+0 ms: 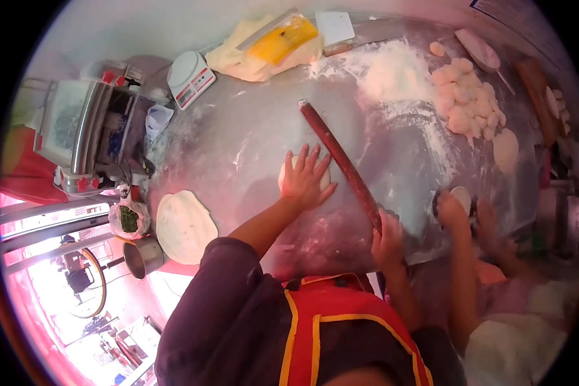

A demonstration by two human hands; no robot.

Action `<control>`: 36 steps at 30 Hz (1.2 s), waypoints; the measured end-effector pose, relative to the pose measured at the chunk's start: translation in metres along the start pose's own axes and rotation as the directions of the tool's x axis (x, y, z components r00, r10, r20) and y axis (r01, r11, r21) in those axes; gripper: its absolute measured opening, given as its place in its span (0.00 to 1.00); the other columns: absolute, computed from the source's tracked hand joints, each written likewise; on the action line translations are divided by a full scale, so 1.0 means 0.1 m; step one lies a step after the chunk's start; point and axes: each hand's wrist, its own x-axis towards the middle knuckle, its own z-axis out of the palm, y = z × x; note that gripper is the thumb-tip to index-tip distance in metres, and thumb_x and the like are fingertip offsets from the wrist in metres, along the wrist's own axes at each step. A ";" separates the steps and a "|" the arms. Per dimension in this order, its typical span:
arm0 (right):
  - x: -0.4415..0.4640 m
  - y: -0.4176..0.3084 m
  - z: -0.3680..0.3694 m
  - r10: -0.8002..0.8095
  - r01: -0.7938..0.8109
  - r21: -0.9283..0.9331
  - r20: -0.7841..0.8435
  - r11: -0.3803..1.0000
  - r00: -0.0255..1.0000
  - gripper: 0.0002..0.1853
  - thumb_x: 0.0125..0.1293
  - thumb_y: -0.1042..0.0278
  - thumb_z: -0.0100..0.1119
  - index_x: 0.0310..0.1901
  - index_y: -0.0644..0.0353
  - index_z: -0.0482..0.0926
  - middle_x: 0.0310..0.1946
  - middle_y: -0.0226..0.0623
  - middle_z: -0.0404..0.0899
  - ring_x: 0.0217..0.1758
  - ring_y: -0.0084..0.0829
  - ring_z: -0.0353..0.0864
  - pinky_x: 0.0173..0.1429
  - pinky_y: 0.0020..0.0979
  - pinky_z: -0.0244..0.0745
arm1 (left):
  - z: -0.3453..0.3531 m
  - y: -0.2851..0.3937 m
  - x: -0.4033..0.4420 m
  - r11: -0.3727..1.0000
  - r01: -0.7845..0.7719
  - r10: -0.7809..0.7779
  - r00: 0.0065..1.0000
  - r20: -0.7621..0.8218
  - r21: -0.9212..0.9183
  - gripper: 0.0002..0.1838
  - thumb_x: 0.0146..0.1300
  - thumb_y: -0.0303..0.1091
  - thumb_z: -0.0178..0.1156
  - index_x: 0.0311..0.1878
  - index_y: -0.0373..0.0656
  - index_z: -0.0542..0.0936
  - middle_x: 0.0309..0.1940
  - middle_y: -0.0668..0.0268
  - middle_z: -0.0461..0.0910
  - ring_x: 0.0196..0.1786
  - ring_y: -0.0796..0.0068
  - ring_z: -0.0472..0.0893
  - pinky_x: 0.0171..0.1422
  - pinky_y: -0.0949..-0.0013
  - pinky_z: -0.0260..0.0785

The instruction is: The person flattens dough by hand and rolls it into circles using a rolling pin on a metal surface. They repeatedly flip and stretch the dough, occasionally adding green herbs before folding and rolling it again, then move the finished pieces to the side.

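My left hand [307, 181] lies with its fingers spread on a small round of dough [285, 177], which shows only at the edges around the palm. My right hand [388, 241] is wrapped round the near end of a dark red-brown rolling pin [339, 159]. The pin slants away from me to the left, just right of my left hand, its far end over the floury metal tabletop [238, 138]. To the left, near the table's edge, lies a flat rolled-out sheet of dough [186, 227].
A co-worker's hands [455, 211] handle a dough round [460, 198] close on my right. Dough balls [466, 100], a flour heap [395, 72] and a scoop [479, 50] lie at the back right. A kitchen scale [190, 80], a steel pot [143, 257] and a machine [77, 132] stand left.
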 end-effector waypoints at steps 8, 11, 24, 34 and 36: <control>-0.04 -0.12 0.06 0.146 -0.143 -0.145 0.010 0.979 0.989 0.25 0.61 0.69 0.66 0.59 0.64 0.71 0.52 0.51 0.76 0.57 0.54 0.73 0.60 0.47 0.69 | 0.13 -0.15 -0.39 0.947 0.069 -0.073 0.997 0.000 -0.315 0.38 0.69 0.54 0.55 0.76 0.42 0.61 0.76 0.57 0.61 0.80 0.58 0.55 0.83 0.48 0.39; 0.00 -0.38 0.03 0.059 -0.054 -0.116 0.040 0.992 0.997 0.23 0.60 0.70 0.65 0.56 0.63 0.73 0.51 0.48 0.77 0.56 0.53 0.74 0.59 0.46 0.69 | 0.14 -0.05 -0.90 0.937 0.065 -0.092 0.994 -0.064 -0.343 0.38 0.69 0.50 0.57 0.75 0.38 0.61 0.76 0.54 0.61 0.79 0.56 0.57 0.82 0.48 0.44; 0.25 -0.79 0.51 -0.057 0.037 -0.355 -0.046 0.934 0.997 0.32 0.68 0.56 0.57 0.72 0.57 0.66 0.73 0.46 0.65 0.75 0.45 0.64 0.78 0.59 0.49 | -0.04 -1.17 -1.36 0.948 0.301 -0.314 0.937 -0.151 -0.100 0.33 0.69 0.45 0.57 0.72 0.37 0.65 0.75 0.50 0.62 0.80 0.50 0.56 0.81 0.41 0.42; 2.32 -0.38 0.54 -0.084 -0.001 -0.552 -0.129 0.834 0.988 0.32 0.74 0.55 0.50 0.75 0.59 0.61 0.77 0.44 0.59 0.80 0.45 0.55 0.80 0.61 0.43 | -0.17 -1.73 0.78 0.966 0.238 -0.183 0.907 -0.379 0.102 0.36 0.73 0.54 0.49 0.74 0.36 0.62 0.75 0.51 0.63 0.79 0.52 0.57 0.81 0.42 0.44; 2.10 -0.33 0.56 -0.071 0.021 -0.470 -0.089 0.882 0.993 0.32 0.74 0.54 0.50 0.75 0.61 0.60 0.77 0.46 0.58 0.80 0.46 0.54 0.80 0.60 0.42 | -0.12 -1.72 0.52 0.980 0.192 -0.163 0.925 -0.344 0.052 0.36 0.73 0.53 0.50 0.74 0.34 0.63 0.75 0.51 0.63 0.79 0.53 0.57 0.82 0.44 0.42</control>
